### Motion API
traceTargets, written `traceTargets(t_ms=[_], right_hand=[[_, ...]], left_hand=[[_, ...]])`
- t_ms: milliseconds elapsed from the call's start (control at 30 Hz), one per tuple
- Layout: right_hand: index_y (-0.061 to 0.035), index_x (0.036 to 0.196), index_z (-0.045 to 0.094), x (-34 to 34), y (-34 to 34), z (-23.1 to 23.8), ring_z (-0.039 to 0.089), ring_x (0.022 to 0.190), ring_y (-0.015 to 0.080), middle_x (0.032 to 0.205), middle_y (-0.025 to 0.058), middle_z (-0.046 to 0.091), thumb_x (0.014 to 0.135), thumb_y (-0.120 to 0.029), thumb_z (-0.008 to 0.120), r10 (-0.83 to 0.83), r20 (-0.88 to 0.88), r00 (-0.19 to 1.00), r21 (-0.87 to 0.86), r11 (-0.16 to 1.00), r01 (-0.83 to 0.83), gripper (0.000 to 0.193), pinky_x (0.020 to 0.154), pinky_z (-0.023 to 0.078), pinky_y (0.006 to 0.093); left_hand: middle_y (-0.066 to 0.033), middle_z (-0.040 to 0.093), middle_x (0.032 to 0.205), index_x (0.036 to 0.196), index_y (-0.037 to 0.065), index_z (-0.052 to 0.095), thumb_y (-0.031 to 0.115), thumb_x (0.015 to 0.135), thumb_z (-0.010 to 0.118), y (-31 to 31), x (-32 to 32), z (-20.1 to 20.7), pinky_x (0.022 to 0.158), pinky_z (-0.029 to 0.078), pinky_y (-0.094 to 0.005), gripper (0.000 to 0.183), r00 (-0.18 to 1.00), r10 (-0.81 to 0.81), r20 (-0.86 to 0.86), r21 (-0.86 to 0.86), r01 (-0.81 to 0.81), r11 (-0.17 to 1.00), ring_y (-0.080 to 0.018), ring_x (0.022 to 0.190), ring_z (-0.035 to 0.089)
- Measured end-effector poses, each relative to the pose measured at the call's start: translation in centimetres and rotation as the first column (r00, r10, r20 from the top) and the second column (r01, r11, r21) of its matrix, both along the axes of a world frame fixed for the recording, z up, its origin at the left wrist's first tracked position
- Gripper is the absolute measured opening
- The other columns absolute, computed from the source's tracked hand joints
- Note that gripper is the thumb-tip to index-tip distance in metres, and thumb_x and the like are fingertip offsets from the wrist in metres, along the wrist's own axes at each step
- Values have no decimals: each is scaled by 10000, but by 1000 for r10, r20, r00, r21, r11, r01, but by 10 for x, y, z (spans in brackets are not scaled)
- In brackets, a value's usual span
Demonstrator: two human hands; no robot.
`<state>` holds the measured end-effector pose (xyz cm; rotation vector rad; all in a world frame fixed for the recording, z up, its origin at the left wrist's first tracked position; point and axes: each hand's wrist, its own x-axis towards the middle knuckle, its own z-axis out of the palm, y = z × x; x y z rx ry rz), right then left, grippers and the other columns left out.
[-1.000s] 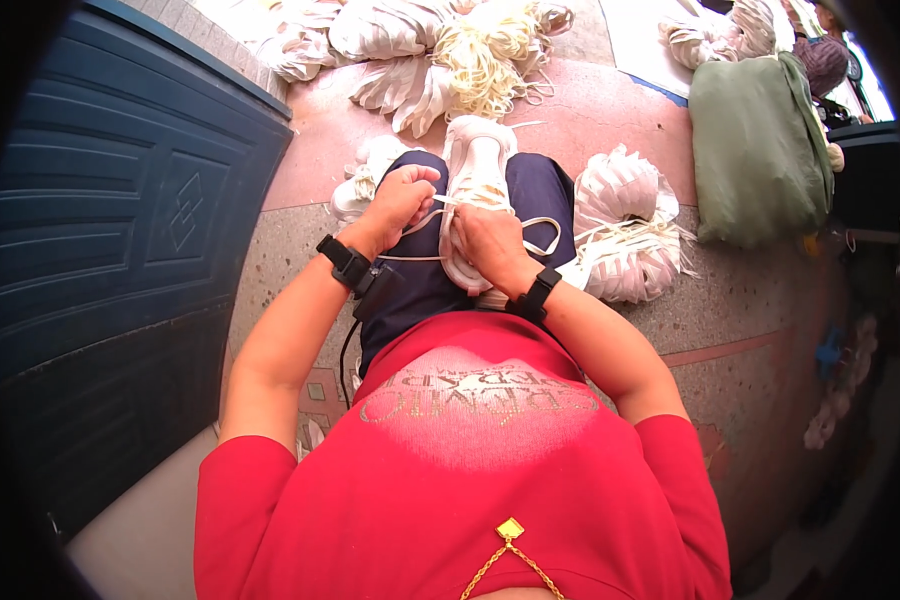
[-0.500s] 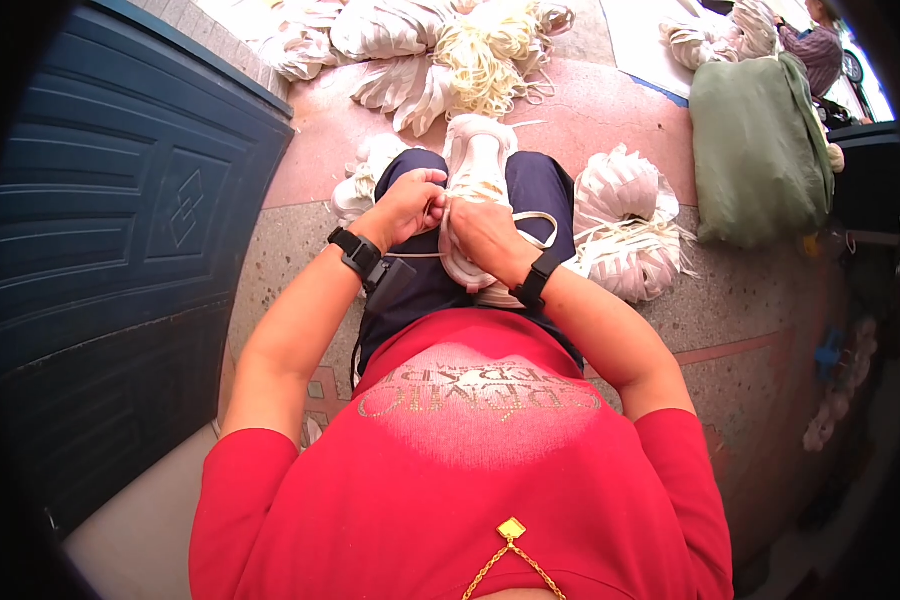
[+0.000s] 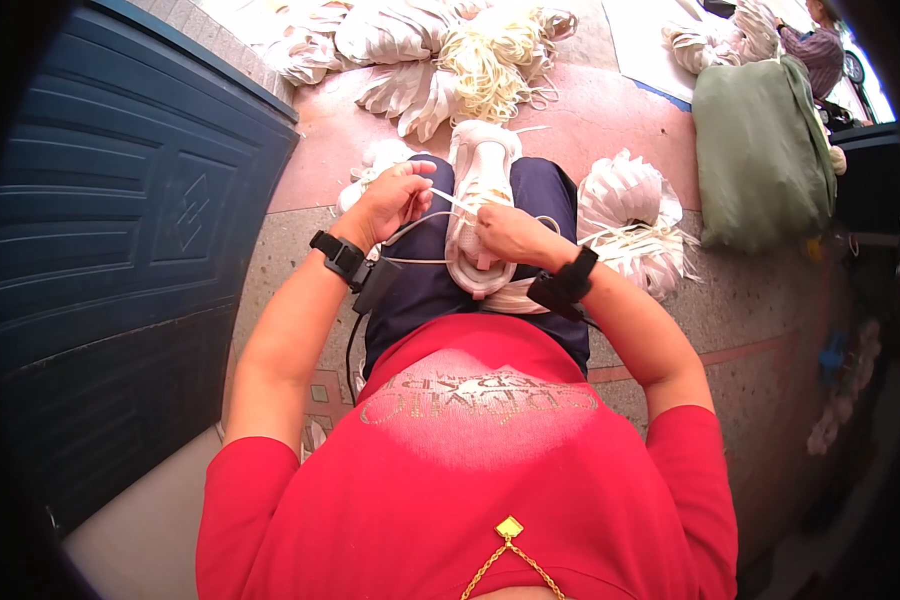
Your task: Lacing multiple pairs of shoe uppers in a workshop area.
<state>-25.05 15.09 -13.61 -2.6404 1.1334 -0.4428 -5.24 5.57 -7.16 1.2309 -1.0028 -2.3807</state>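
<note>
While a white shoe (image 3: 483,160) sits between the knees (image 3: 548,190) at upper centre, likely for steadiness, the left hand (image 3: 395,202) pinches a pale lace (image 3: 453,201) taut; what the right hand (image 3: 515,236) grips is unclear.

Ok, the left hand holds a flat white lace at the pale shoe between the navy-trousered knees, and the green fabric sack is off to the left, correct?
No: the green fabric sack is off to the right, as the head view shows. The left hand does hold a flat white lace at the pale shoe between the navy-trousered knees.
</note>
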Motion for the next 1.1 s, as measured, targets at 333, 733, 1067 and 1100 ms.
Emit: traceTargets(t_ms=[333, 733, 1067, 1100], right_hand=[[-133, 695, 316, -54, 29, 247, 182, 343, 63, 448, -62, 222, 877, -261, 349, -518, 818, -251, 254, 716, -650, 225, 345, 163, 233], [-60, 737, 439, -10, -9, 256, 317, 446, 69, 525, -31, 333, 835, -215, 425, -442, 897, -9, 391, 803, -449, 183, 449, 267, 206], [-48, 735, 508, -98, -4, 195, 481, 666, 161, 708, 54, 521, 855, -193, 393, -462, 818, -342, 224, 805, -550, 220, 652, 383, 254], [-70, 723, 496, -97, 1, 190, 414, 598, 119, 659, 15, 470, 864, -213, 418, -576, 778, -249, 499, 809, -312, 215, 583, 341, 228]], left_hand=[[-23, 580, 802, 1060, 16, 506, 100, 778, 498, 20, -13, 3, 688, 410, -232, 295, 929, -69, 365, -373, 214, 903, -86, 746, 501], [6, 583, 743, 970, -16, 592, 137, 860, 515, 55, -54, 73, 571, 432, -188, 204, 860, -510, 22, -689, 382, 616, -54, 597, 516], [5, 564, 675, 871, 1, 595, 166, 889, 480, 43, -28, 104, 548, 420, -181, 202, 907, -397, 140, -576, 401, 713, -47, 616, 521], [10, 557, 666, 850, 12, 593, 173, 891, 476, 39, -22, 106, 513, 405, -175, 204, 933, -326, 154, -557, 355, 751, -41, 603, 511]])
